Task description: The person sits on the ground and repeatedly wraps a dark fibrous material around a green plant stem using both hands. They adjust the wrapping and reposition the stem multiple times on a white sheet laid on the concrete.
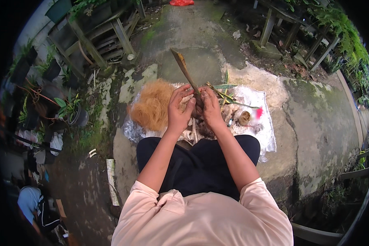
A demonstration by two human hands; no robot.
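My right hand (210,107) is closed round the dark root clump (199,107) of a plant with a long yellow-brown upright leaf (181,64), which leans left. My left hand (180,110) is beside the clump, fingers loosely curved and apart; whether it touches the clump is unclear. A tan fibre heap (151,104) lies on the left of a white plastic sheet (261,135). Cut green-yellow leaves (227,96), pale pieces, a small brownish container (244,118) and a blurred pink object (258,112) lie to the right.
The sheet lies on cracked mossy concrete (311,143). Potted plants (76,112) and wooden benches (86,43) line the left, railings and ferns (340,37) the right. A long pale strip (111,180) lies near my left. Another person in blue (28,205) is at lower left.
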